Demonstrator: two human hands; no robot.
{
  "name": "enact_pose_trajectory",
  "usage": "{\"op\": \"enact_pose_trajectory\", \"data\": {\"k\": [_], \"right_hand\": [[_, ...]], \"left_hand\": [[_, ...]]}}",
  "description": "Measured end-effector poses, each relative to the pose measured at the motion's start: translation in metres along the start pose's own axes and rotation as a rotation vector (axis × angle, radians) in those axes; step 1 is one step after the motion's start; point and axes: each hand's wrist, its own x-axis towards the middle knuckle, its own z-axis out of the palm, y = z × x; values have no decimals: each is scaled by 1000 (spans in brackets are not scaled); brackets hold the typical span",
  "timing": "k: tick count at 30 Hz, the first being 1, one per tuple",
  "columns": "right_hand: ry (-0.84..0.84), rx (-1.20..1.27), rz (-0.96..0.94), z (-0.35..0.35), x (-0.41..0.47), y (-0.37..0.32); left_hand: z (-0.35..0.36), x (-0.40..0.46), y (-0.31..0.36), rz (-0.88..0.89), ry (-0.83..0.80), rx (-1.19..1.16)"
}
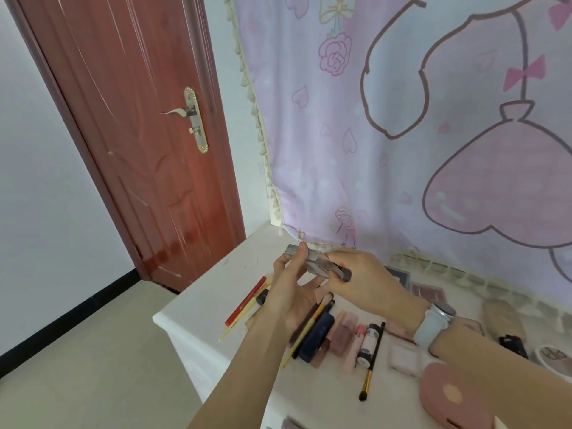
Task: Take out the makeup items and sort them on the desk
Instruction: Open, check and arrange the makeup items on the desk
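Both hands raised above the white bench [198, 305], holding one grey, boxy makeup item [312, 262] between them, well above the row of cosmetics. Left hand [291, 292] pinching the item's far end, thumb on top, fingers [311, 284] curled loosely beneath. Right hand [368, 283] clamped over the near, darker end, fingers wrapped round it; a pale blue watch [433, 325] on that wrist. Exact kind of item too blurred to tell.

Below the held item, on the bench: a red pencil [244, 300] and a yellow stick [238, 323] to the left, a dark blue tube [318, 337] and pink tubes [342, 334] directly under, a black-and-gold brush [371, 363] just right of those, and a round pink compact [452, 394] at the near right. Behind it all, a pink cartoon-print cloth [402, 119]; a red-brown door [139, 134] to the left.
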Motion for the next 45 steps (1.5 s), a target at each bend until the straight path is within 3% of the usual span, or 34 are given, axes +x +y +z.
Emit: {"op": "enact_pose_trajectory", "data": {"k": [17,24,28,32,38,45], "right_hand": [[-94,-170,33,-4,-22,-31],[-62,-219,6,1,-16,-44],[-27,-85,56,-7,-4,-43],[-136,-7,92,-12,3,-31],[-180,-117,56,7,25,-13],[-134,-152,77,37,78,2]], "left_hand": [[-9,-28,-4,-97,-33,-61],[-13,-37,5,-26,-81,-55],[-22,-30,7,-53,-130,-46],[-33,-25,8,-154,-182,-109],[-39,6,27,-348,-48,-71],[-43,59,50,-217,133,117]]}}
